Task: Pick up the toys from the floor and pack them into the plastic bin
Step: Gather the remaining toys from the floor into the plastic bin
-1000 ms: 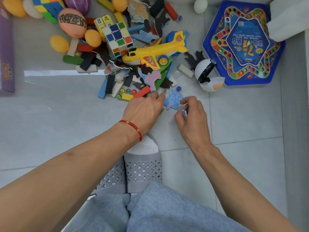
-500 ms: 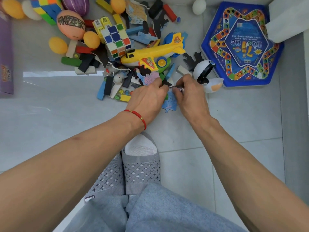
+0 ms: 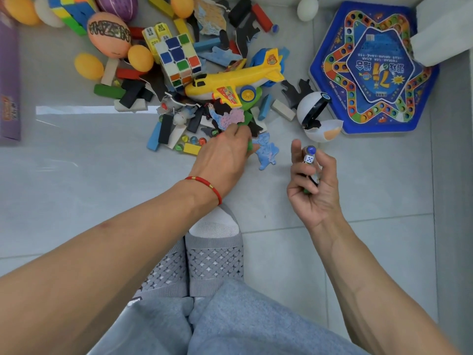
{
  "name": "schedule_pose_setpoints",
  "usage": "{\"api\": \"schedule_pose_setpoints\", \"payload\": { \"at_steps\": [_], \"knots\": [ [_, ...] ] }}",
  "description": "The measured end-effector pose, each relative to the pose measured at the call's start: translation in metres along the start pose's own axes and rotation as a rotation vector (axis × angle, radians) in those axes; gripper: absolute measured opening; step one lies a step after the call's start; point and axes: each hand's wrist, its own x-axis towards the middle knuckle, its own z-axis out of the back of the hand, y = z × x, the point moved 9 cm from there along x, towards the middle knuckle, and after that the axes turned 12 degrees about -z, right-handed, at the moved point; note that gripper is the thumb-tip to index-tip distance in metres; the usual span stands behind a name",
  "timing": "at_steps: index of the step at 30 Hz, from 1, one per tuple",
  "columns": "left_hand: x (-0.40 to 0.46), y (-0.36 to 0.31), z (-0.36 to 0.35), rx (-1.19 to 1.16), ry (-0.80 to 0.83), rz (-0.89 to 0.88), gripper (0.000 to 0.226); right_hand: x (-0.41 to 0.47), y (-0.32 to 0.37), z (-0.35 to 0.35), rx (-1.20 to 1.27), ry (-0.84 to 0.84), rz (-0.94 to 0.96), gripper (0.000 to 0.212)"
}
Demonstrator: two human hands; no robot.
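Holding a fistful of small bits, right hand (image 3: 311, 183) sits palm-up, lifted off the pile: fingers curled round a white die (image 3: 309, 158) with blue pips, a glossy blue marble (image 3: 310, 150) above it, and something green at the palm's lower edge, can't tell what. Left hand (image 3: 222, 155) is down at the near edge of the toy pile, fingertips hidden among the pieces; a green piece (image 3: 249, 146) shows just under the knuckles, but can't tell if it's gripped or only touched. Red cord bracelet (image 3: 204, 184) on that wrist.

Pile on smooth grey floor tiles (image 3: 371, 180):
- yellow plastic plane (image 3: 238, 79), hard and glossy, mid-pile
- scrambled cube (image 3: 179, 60) touching the plane's nose side
- flat blue jigsaw piece (image 3: 266, 151), matte card, between the two hands
- small glass marbles (image 3: 194, 140) in a row by a yellow block
- rectangular painted blocks, mixed colours, lying loose
- orange eggs (image 3: 139, 58), smooth, at the pile's far left
- white capsule ball (image 3: 313, 108) hinged open, touching the blue hexagonal game board (image 3: 371, 70)

Plastic bin: can't make it out in view.

Open room: bare tile left of the left forearm and right of the right hand. Grey knit shoes (image 3: 212, 260) below the hands. Wall edge runs down the right side.
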Motion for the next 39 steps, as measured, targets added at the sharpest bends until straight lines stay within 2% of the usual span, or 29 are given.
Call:
{"api": "schedule_pose_setpoints", "payload": {
  "at_steps": [2,4,7,10,11,14,19,22,23,24,26,28,32,37,39],
  "knots": [
    [-0.01,0.006,0.006,-0.148,-0.072,0.096,0.022,0.004,0.004,-0.002,-0.093,-0.051,0.03,0.003],
    [-0.022,0.018,0.002,-0.437,-0.106,0.277,0.012,0.005,0.011,-0.009,-0.291,-0.116,0.072,0.007],
    [-0.046,0.031,-0.018,-1.117,-0.18,0.644,0.012,0.003,0.028,-0.017,-0.814,-0.373,0.195,0.016],
    [-0.064,0.032,-0.025,-1.464,-0.186,0.838,0.019,-0.005,0.04,-0.037,-1.435,-0.649,0.462,0.013],
    [-0.069,0.03,-0.025,-1.55,-0.183,0.866,0.018,-0.006,0.04,-0.043,-1.555,-0.697,0.554,0.014],
    [-0.078,0.025,-0.028,-1.736,-0.18,0.932,0.018,-0.005,0.032,-0.045,-1.566,-0.697,0.65,0.007],
    [-0.087,0.02,-0.03,-1.784,-0.151,0.948,0.019,-0.002,0.032,-0.04,-1.589,-0.746,0.665,0.014],
    [-0.091,0.028,-0.031,-1.637,-0.166,0.93,0.02,-0.001,0.029,-0.044,-1.716,-0.739,0.731,0.012],
    [-0.091,0.037,-0.029,-1.44,-0.156,0.88,0.022,0.0,0.027,-0.045,-1.766,-0.75,0.749,0.014],
    [-0.09,0.045,-0.021,-1.141,-0.114,0.783,0.023,0.002,0.025,-0.045,-1.812,-0.761,0.767,0.016],
    [-0.08,0.047,-0.003,-0.506,-0.022,0.502,0.02,0.006,0.02,-0.047,-1.902,-0.79,0.774,0.025],
    [-0.078,0.043,0.01,-0.196,-0.033,0.385,0.017,0.01,0.016,-0.048,-1.985,-0.808,0.753,0.034],
    [-0.082,0.044,0.012,-0.019,-0.041,0.322,0.031,0.011,0.004,-0.05,-2.1,-0.816,0.744,0.043],
    [-0.071,0.033,-0.008,0.203,0.149,0.236,0.057,0.014,-0.002,-0.052,-2.119,-0.829,0.699,0.044],
    [-0.065,0.029,-0.015,0.295,0.209,0.221,0.051,0.014,0.006,-0.052,-2.046,-0.824,0.666,0.044]
  ]
}}
